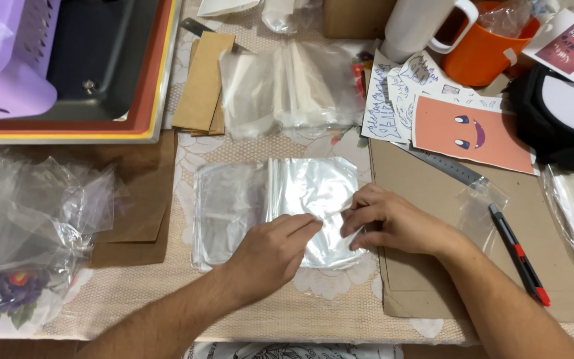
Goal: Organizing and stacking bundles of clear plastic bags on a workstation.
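Observation:
A stack of clear plastic sleeves (pixel 313 189) lies on the lace tablecloth (pixel 260 312) in the middle of the table. My left hand (pixel 270 252) rests on its lower edge, fingertips pinching the top sleeve. From the right, my right hand (pixel 390 223) pinches the same sleeve, its fingers curled at the sleeve's right edge. A second pile of clear sleeves (pixel 224 209) lies just to the left, touching the first.
Brown cardboard pieces (pixel 202 80) and more clear bags (pixel 293 83) lie behind. A metal ruler (pixel 446 165), a red-black utility knife (pixel 519 256) and printed cards (pixel 473 133) sit on the right. Orange (pixel 486 53) and white mugs (pixel 420 26) stand at the back. Crumpled plastic (pixel 31 206) lies left.

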